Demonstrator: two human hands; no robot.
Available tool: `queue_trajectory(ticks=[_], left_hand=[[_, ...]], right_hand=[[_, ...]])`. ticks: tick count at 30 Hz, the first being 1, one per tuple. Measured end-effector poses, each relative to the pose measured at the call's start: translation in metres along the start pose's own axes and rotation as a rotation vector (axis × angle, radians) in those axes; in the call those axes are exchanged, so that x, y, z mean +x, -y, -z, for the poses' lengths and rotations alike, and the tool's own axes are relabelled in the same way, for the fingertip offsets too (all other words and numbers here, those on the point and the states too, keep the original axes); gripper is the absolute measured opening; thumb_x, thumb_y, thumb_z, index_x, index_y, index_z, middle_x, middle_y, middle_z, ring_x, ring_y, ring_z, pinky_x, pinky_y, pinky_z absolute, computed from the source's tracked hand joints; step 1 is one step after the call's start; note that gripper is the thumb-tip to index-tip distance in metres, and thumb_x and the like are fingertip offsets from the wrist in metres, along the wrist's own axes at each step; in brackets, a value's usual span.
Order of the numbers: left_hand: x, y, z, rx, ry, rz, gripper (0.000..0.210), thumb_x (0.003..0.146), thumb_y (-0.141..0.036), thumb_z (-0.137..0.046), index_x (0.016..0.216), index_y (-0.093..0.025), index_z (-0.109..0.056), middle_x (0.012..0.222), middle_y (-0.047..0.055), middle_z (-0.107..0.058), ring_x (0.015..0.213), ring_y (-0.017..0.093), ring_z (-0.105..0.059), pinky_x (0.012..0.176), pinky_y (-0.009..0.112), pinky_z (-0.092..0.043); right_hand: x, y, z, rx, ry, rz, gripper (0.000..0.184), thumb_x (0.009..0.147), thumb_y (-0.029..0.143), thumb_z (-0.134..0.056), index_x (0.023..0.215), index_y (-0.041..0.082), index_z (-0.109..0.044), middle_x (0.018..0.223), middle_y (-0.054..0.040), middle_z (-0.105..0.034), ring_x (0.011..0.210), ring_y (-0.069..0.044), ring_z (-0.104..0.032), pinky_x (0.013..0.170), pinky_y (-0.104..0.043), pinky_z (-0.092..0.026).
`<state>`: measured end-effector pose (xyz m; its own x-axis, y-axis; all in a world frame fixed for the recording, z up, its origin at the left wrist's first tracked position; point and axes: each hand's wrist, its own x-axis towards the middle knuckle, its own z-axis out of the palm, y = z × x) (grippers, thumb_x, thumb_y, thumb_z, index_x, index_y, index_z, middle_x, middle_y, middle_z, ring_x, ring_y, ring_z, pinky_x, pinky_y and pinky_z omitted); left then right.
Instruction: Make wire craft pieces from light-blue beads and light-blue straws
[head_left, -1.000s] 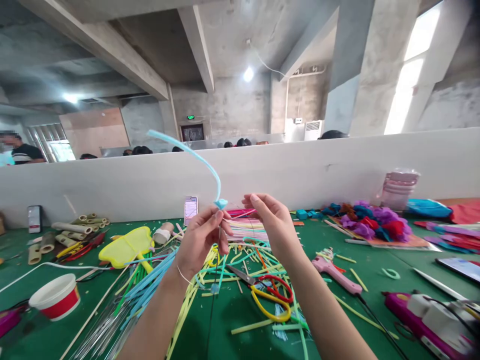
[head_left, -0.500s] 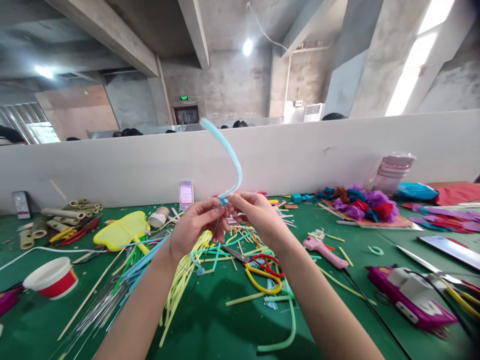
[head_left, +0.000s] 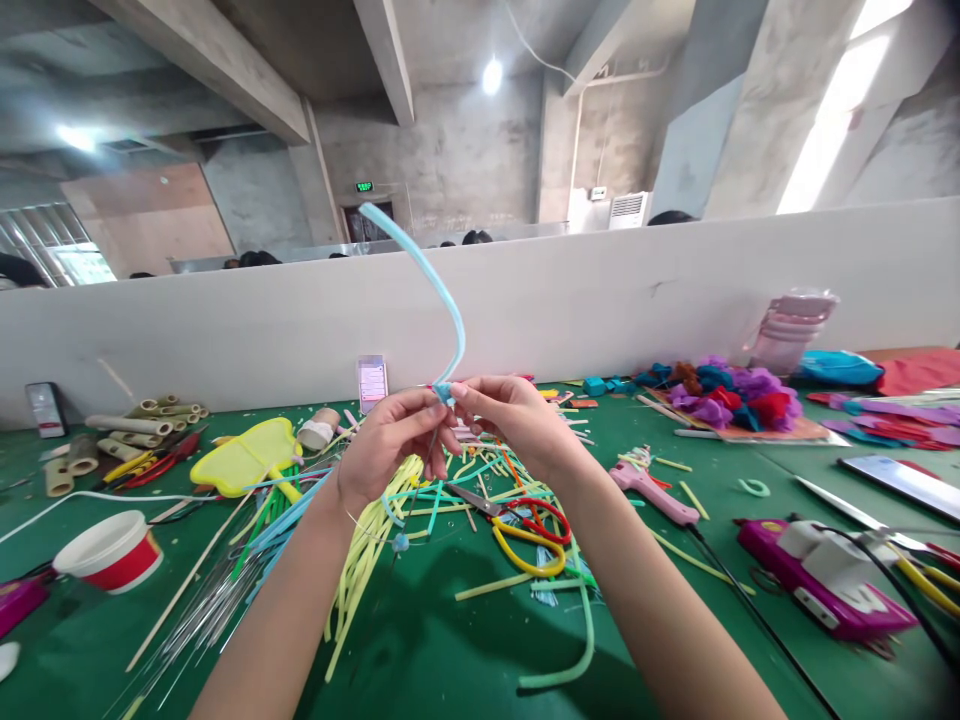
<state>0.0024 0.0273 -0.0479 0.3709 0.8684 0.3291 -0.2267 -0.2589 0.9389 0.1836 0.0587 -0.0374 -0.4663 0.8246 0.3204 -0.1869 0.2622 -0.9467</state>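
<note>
Above the green bench (head_left: 442,655), the left hand (head_left: 390,440) and right hand (head_left: 519,415) pinch a curved blue strip (head_left: 437,282) between their fingers (head_left: 480,402) — scissors (head_left: 496,510) lying below.

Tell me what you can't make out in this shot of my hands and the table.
Head view: the lower end of the blue strip, partly covered by the left hand and right hand.
Head view: the text on the middle phone, too small to read.
Head view: the handle ends of the far-right scissors, cut off by the right edge.
Head view: the people behind, mostly hidden by the white partition.
</note>
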Motion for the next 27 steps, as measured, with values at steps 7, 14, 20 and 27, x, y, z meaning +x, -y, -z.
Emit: queue_trajectory(ticks=[7,14,20,27], left_hand=[[0.001,0.000,-0.001,-0.043,0.022,-0.004,0.019,0.093,-0.030,-0.066,0.085,-0.014,-0.069,0.069,0.003,-0.073,0.046,0.011,-0.066,0.043,0.016,-0.052],[-0.006,-0.005,0.001,-0.045,0.055,-0.017,0.017,0.094,-0.030,-0.065,0.085,-0.015,-0.069,0.068,0.002,-0.074,0.046,0.010,-0.067,0.046,0.016,-0.054],[-0.006,-0.003,0.002,-0.042,0.000,-0.013,0.012,0.095,-0.028,-0.065,0.097,-0.016,-0.068,0.070,0.001,-0.073,0.046,0.010,-0.066,0.042,0.015,-0.051],[-0.003,-0.003,0.007,-0.012,-0.137,-0.015,0.017,0.090,-0.029,-0.070,0.101,-0.015,-0.068,0.068,0.000,-0.071,0.043,0.009,-0.063,0.039,0.016,-0.049]], right_hand=[[0.000,0.000,-0.002,0.077,0.003,0.017,0.037,0.073,0.051,-0.082,0.078,0.016,-0.071,0.073,-0.0011,-0.063,0.067,-0.012,-0.052,0.066,-0.028,-0.042],[-0.005,0.008,0.003,0.167,0.070,-0.087,0.043,0.084,0.060,-0.069,0.085,0.017,-0.072,0.087,-0.0060,-0.068,0.076,-0.014,-0.060,0.072,-0.030,-0.049],[-0.008,0.009,0.004,-0.028,-0.021,-0.016,0.038,0.087,0.054,-0.068,0.094,0.018,-0.075,0.096,-0.0067,-0.073,0.077,-0.013,-0.061,0.070,-0.026,-0.047],[-0.008,0.013,0.007,-0.231,-0.084,0.094,0.033,0.090,0.045,-0.064,0.105,0.017,-0.071,0.100,-0.0075,-0.075,0.086,-0.015,-0.065,0.071,-0.027,-0.048]])
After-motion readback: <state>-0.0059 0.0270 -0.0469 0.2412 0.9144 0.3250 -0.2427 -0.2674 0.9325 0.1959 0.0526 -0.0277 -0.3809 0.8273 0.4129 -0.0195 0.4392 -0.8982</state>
